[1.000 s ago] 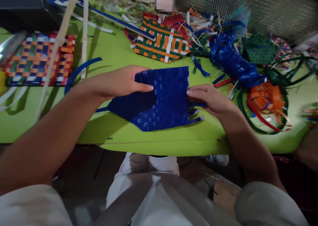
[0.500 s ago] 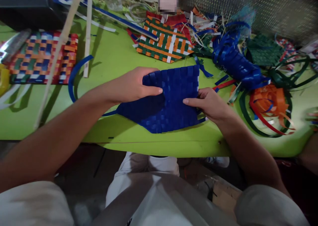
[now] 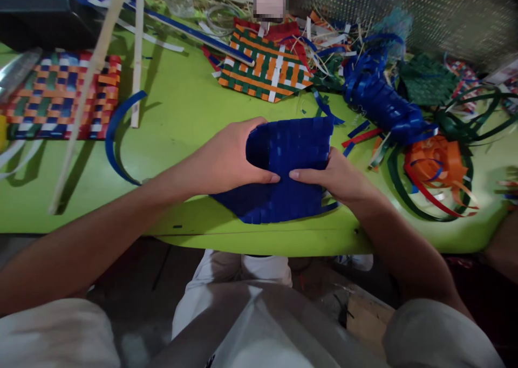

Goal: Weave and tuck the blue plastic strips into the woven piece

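Observation:
A dark blue woven piece (image 3: 297, 152) is held up over the near edge of the green table. My left hand (image 3: 238, 160) grips its left side, thumb lying across the front and the other fingers hidden behind it. At the right side my right hand (image 3: 334, 176) pinches the piece, its thumb pointing left across the weave. The two thumb tips are a short gap apart. A loose blue strip end sticks out below my right hand.
On the green table (image 3: 182, 109) lie an orange-red woven mat (image 3: 65, 95), wooden sticks (image 3: 136, 60), a green-orange woven piece (image 3: 265, 63), a blue strip bundle (image 3: 384, 101) and an orange strip bundle (image 3: 435, 160). A black tray (image 3: 44, 20) sits at back left.
My left hand has moved right and down along the blue piece, closer to my right hand. The piece's upper left part now curves, and its top right corner has shifted slightly right.

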Tool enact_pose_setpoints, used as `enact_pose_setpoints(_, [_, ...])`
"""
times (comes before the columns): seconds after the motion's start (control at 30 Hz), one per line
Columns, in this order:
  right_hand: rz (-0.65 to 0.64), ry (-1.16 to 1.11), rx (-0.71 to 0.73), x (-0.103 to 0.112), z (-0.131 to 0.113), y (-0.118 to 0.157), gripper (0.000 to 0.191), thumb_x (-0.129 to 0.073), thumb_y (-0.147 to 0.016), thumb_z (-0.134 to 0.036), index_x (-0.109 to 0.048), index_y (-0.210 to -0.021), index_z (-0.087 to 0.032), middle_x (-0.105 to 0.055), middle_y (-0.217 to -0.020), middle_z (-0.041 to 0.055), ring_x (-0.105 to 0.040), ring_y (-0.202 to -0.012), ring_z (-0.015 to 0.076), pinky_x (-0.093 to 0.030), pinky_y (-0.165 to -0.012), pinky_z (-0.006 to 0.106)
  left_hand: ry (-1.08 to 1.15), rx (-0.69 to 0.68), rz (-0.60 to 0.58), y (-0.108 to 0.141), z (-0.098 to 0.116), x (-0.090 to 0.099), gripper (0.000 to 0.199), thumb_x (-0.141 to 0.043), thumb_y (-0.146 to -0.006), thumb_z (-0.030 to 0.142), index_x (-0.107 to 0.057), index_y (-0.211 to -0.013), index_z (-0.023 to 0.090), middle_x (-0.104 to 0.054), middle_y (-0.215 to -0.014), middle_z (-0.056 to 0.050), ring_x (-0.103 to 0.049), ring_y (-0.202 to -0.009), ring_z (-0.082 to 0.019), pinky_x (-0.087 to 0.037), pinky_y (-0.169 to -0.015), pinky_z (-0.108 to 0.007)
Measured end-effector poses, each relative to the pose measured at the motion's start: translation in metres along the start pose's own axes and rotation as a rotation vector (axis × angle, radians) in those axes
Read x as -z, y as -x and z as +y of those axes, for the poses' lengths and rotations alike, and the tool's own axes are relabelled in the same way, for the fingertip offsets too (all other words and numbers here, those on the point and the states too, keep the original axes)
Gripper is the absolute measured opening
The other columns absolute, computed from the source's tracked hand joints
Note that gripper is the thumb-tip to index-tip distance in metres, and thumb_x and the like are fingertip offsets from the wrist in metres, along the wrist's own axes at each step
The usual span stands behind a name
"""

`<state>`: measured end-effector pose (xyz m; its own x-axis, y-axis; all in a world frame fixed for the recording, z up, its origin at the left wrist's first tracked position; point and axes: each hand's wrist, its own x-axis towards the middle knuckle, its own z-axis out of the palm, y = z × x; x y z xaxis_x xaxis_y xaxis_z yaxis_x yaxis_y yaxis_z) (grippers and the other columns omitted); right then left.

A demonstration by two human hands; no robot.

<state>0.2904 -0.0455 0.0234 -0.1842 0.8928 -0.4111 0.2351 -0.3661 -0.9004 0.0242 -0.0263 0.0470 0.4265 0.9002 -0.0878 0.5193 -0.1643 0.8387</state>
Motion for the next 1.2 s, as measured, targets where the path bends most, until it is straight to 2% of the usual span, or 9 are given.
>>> enact_pose_setpoints(0.2, [-0.041, -0.102, -0.003, -0.012, -0.002, 0.004, 0.055, -0.116, -0.057, -0.040, -0.087, -0.103, -0.028, -0.090, -0.103, 0.0041, -0.087, -0.093, 0.0345, -0.077, -0.085, 0.051, 0.034, -0.004, -0.007, -0.002, -0.001, 0.000, 0.074, -0.100, -0.072, 0.052, -0.076, -0.137, 0.025, -0.083, -0.135, -0.007, -0.076, -0.134, -0.038, -0.060, -0.120, -0.047])
enact_pose_setpoints(0.33, [-0.057, -0.085, 0.004, -0.012, -0.002, 0.004, 0.055, -0.116, -0.058, -0.042, -0.089, -0.104, -0.028, -0.091, -0.105, 0.0048, -0.086, -0.094, 0.0342, -0.076, -0.085, 0.051, 0.040, 0.000, -0.024, -0.005, -0.004, 0.001, 0.069, -0.100, -0.072, 0.051, -0.079, -0.132, 0.024, -0.084, -0.133, -0.007, -0.076, -0.134, -0.039, -0.059, -0.120, -0.048])
enact_pose_setpoints(0.47, [-0.097, 0.042, 0.052, 0.005, -0.010, -0.004, 0.046, -0.111, -0.065, -0.061, -0.089, -0.089, -0.028, -0.088, -0.094, 0.0048, -0.081, -0.087, 0.0297, -0.071, -0.081, 0.046, 0.077, 0.025, -0.005, -0.006, -0.007, 0.010, 0.069, -0.102, -0.071, 0.047, -0.079, -0.131, 0.024, -0.085, -0.131, -0.006, -0.078, -0.124, -0.036, -0.062, -0.116, -0.047])
enact_pose_setpoints(0.57, [-0.085, 0.157, 0.242, 0.024, -0.019, -0.009, 0.046, -0.102, -0.077, -0.069, -0.084, -0.078, -0.026, -0.080, -0.084, 0.0028, -0.073, -0.082, 0.0233, -0.063, -0.081, 0.039, 0.086, 0.034, 0.034, -0.005, -0.008, 0.019, 0.079, -0.104, -0.070, 0.049, -0.075, -0.139, 0.026, -0.084, -0.137, -0.005, -0.077, -0.126, -0.036, -0.061, -0.116, -0.047])
enact_pose_setpoints(0.7, [-0.118, 0.261, 0.310, 0.032, -0.023, -0.011, 0.047, -0.100, -0.080, -0.067, -0.081, -0.081, -0.024, -0.072, -0.079, 0.0020, -0.064, -0.077, 0.0201, -0.052, -0.074, 0.036, 0.069, 0.046, 0.045, -0.006, -0.009, 0.026, 0.086, -0.104, -0.070, 0.051, -0.071, -0.145, 0.025, -0.083, -0.141, -0.005, -0.075, -0.130, -0.037, -0.061, -0.117, -0.047])
enact_pose_setpoints(0.77, [-0.132, 0.273, 0.326, 0.029, -0.021, -0.011, 0.046, -0.098, -0.083, -0.065, -0.078, -0.080, -0.024, -0.068, -0.077, 0.0011, -0.059, -0.074, 0.0189, -0.048, -0.070, 0.036, 0.050, 0.069, 0.050, -0.007, -0.010, 0.027, 0.091, -0.105, -0.068, 0.051, -0.070, -0.147, 0.023, -0.082, -0.142, -0.006, -0.075, -0.130, -0.037, -0.061, -0.117, -0.048])
enact_pose_setpoints(0.87, [-0.089, 0.260, 0.364, 0.020, -0.016, -0.013, 0.042, -0.096, -0.085, -0.060, -0.075, -0.077, -0.025, -0.063, -0.074, -0.0003, -0.053, -0.072, 0.0179, -0.044, -0.066, 0.035, 0.052, 0.087, 0.038, -0.007, -0.012, 0.028, 0.090, -0.105, -0.068, 0.051, -0.071, -0.147, 0.022, -0.083, -0.140, -0.007, -0.075, -0.129, -0.038, -0.062, -0.113, -0.048])
enact_pose_setpoints(1.0, [-0.025, 0.244, 0.378, 0.013, -0.011, -0.014, 0.039, -0.097, -0.083, -0.058, -0.076, -0.076, -0.026, -0.065, -0.073, -0.0006, -0.052, -0.069, 0.0175, -0.041, -0.064, 0.034, 0.095, 0.071, 0.023, -0.007, -0.013, 0.031, 0.078, -0.104, -0.070, 0.051, -0.077, -0.138, 0.024, -0.087, -0.128, -0.005, -0.077, -0.119, -0.035, -0.065, -0.104, -0.047])
enact_pose_setpoints(1.2, [0.011, 0.205, 0.388, 0.010, -0.007, -0.017, 0.036, -0.096, -0.082, -0.055, -0.077, -0.076, -0.025, -0.067, -0.073, -0.0003, -0.053, -0.069, 0.0167, -0.042, -0.065, 0.034, 0.037, 0.100, 0.041, -0.008, -0.013, 0.035, 0.090, -0.107, -0.064, 0.056, -0.076, -0.140, 0.019, -0.086, -0.129, -0.005, -0.076, -0.114, -0.032, -0.063, -0.110, -0.047])
